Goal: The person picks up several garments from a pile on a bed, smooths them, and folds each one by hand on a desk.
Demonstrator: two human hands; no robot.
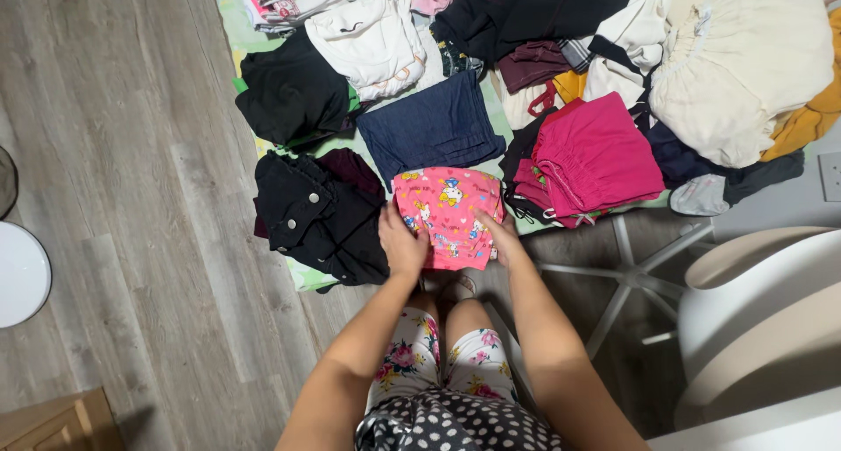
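A grey wood-plank floor (131, 197) carries everything, and a pale green mat (229, 17) spread over its far side bears a crowd of folded and heaped clothes. The largest is a cream garment (745, 66) bunched at the mat's far right corner, with a black garment (534, 9) along the far edge beside it. A white chair (762, 320) stands on the floor at the right, its star base (631, 276) reaching toward the mat's near edge. A black jacket with metal snaps (320, 214) lies at the near left edge of the mat, a folded magenta garment (596, 153) at the near right, and folded dark denim (431, 127) sits between them, further in. Just in front of the denim, at the middle of the near edge, lies the small pink cartoon-print garment (447, 214), folded flat. The left hand (403, 245) presses on its left side with fingers spread flat, and the right hand (501, 236) rests on its right edge, fingers curled lightly over the cloth; neither pinches it up.
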